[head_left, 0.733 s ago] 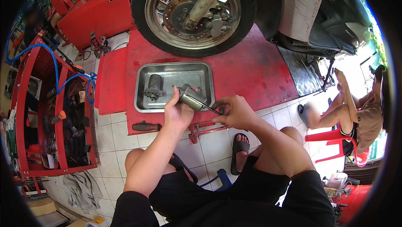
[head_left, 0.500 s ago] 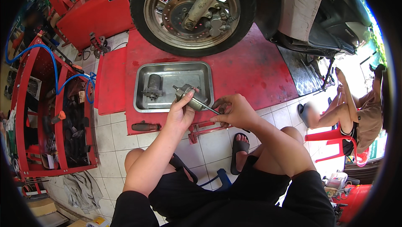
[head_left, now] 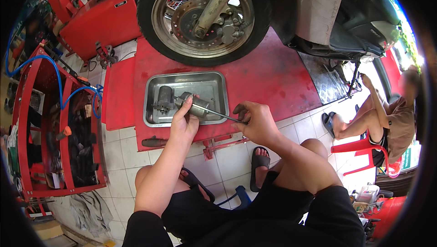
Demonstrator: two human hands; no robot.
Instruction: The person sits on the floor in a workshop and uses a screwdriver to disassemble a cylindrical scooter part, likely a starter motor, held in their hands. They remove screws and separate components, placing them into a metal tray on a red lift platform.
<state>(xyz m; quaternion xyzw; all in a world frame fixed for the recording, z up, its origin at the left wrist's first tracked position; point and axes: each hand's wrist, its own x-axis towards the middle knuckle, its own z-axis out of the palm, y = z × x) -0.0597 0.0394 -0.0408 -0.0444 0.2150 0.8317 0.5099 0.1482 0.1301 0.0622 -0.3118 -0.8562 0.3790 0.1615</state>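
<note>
My left hand [head_left: 185, 118] is closed around a small cylindrical metal motor [head_left: 200, 106], holding it tilted over the front of a steel tray [head_left: 226, 87]. My right hand [head_left: 257, 120] pinches the end of a thin metal rod [head_left: 223, 115], probably the shaft of a screwdriver. The rod slants up leftward against the motor; its far tip is hidden by my left fingers and the motor. A second, darker cylindrical motor [head_left: 165, 97] stands in the tray, left of the held one.
The tray rests on a red lift platform [head_left: 273, 78], below a scooter's front wheel [head_left: 205, 55]. A dark-handled tool [head_left: 154, 142] lies at the platform's front edge. To the left stands a red tool cart [head_left: 66, 146] with a blue hose [head_left: 61, 83]. A seated person [head_left: 396, 124] is at the right.
Both hands stay on the motor and rod. The motor has swung flatter and moved slightly left, deeper over the tray, and more of the rod shows. The view has shifted slightly.
</note>
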